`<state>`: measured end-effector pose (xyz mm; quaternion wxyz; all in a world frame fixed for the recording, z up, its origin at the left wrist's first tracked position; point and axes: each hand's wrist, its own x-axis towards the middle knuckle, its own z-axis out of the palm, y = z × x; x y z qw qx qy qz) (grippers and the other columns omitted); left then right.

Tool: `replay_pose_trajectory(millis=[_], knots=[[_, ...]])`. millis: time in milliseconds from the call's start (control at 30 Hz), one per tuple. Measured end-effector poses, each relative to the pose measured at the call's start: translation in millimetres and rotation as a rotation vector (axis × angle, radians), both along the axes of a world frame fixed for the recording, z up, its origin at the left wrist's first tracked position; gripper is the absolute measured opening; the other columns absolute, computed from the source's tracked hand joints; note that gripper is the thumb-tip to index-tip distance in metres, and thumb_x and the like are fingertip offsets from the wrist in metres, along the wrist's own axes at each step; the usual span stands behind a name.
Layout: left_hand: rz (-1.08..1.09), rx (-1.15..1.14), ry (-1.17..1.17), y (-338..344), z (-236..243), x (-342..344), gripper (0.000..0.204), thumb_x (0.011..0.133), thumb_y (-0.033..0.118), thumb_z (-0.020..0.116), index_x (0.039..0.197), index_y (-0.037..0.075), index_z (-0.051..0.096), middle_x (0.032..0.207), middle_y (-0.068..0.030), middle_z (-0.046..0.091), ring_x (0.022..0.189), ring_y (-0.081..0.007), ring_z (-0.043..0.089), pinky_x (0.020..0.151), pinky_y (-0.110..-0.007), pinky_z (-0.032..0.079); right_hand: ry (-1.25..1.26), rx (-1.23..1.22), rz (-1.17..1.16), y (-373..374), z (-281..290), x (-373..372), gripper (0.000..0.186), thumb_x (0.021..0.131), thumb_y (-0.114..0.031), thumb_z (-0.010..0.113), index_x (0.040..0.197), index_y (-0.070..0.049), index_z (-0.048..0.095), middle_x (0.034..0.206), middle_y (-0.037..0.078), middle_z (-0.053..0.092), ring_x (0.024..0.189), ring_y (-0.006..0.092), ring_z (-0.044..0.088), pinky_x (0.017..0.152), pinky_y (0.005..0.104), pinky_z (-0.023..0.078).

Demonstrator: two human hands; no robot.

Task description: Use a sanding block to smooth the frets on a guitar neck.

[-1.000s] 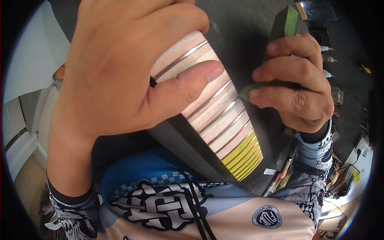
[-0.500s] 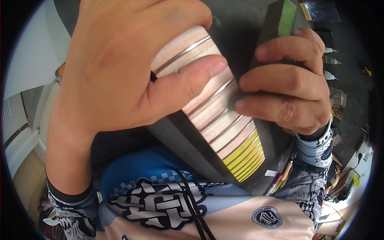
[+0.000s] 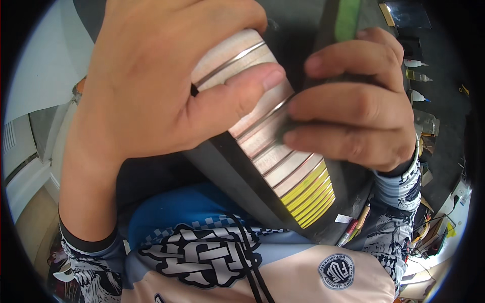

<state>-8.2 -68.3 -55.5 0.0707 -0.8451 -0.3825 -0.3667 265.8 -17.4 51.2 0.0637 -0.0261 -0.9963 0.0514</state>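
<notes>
A guitar neck (image 3: pixel 273 174) runs slantwise from the upper middle toward my lap. Its pale wooden fretboard carries shiny metal frets, and strips of yellow tape (image 3: pixel 308 197) cover the wood between the closely spaced frets at the near end. My left hand (image 3: pixel 151 86) is closed around the far part, thumb lying across the fretboard and the fingers curled over its far edge. In my right hand (image 3: pixel 358 106) is a long dark block with a green side (image 3: pixel 347 22), held close along the right edge of the fretboard. The fingers partly hide the block and some frets.
Several small bottles (image 3: pixel 418 77) with thin tips stand along the dark work surface (image 3: pixel 444 131) at the right. Pens or slim tools (image 3: pixel 349 230) lie near the neck's near end. Cables and a power strip (image 3: pixel 457 194) are at the lower right.
My right hand has shifted a little left and toward the far side with the block, its fingertips now nearer the fretboard's middle. The left hand and neck have barely moved.
</notes>
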Motion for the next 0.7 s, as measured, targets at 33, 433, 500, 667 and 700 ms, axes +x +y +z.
replay_pose_trajectory(millis=[33, 433, 500, 667, 700], knots=[[-0.001, -0.001, -0.001, 1, 3, 6, 0.031, 0.082, 0.030, 0.072, 0.098, 0.004, 0.070, 0.101, -0.0119, 0.065, 0.104, -0.0326, 0.061, 0.094, -0.043, 0.042, -0.001, 0.000, -0.001, 1, -9, 9, 0.025, 0.078, -0.029, 0.066, 0.096, -0.019, 0.080, 0.106, -0.003, 0.073, 0.106, 0.0276, 0.063, 0.092, 0.0494, 0.041], [0.041, -0.003, 0.018, 14, 14, 8, 0.031, 0.082, 0.030, 0.071, 0.099, 0.004, 0.070, 0.101, -0.0119, 0.065, 0.104, -0.0328, 0.061, 0.095, -0.043, 0.041, 0.069, 0.005, -0.031, 16, -8, 13, 0.024, 0.076, -0.028, 0.069, 0.095, -0.020, 0.080, 0.107, -0.002, 0.073, 0.107, 0.0279, 0.063, 0.092, 0.0497, 0.040], [0.043, -0.015, 0.020, 11, 10, 2, 0.031, 0.082, 0.030, 0.071, 0.099, 0.004, 0.070, 0.101, -0.0119, 0.065, 0.104, -0.0328, 0.061, 0.095, -0.043, 0.041, 0.035, -0.005, 0.003, 10, -1, -1, 0.023, 0.076, -0.027, 0.069, 0.095, -0.020, 0.080, 0.106, -0.003, 0.073, 0.107, 0.0272, 0.063, 0.092, 0.0497, 0.040], [0.042, -0.013, 0.020, 14, 15, 13, 0.031, 0.082, 0.030, 0.071, 0.099, 0.004, 0.070, 0.102, -0.0118, 0.065, 0.105, -0.0328, 0.061, 0.095, -0.043, 0.041, 0.018, -0.006, -0.023, 10, -5, 3, 0.024, 0.075, -0.027, 0.068, 0.095, -0.019, 0.080, 0.106, -0.003, 0.073, 0.107, 0.0274, 0.063, 0.091, 0.0500, 0.041], [0.049, -0.013, 0.022, 16, 13, 8, 0.031, 0.082, 0.030, 0.071, 0.099, 0.004, 0.070, 0.102, -0.0118, 0.065, 0.105, -0.0329, 0.061, 0.095, -0.043, 0.041, 0.044, -0.009, -0.026, 16, -8, 10, 0.025, 0.074, -0.027, 0.069, 0.094, -0.018, 0.080, 0.106, -0.001, 0.073, 0.106, 0.0289, 0.063, 0.089, 0.0502, 0.041]])
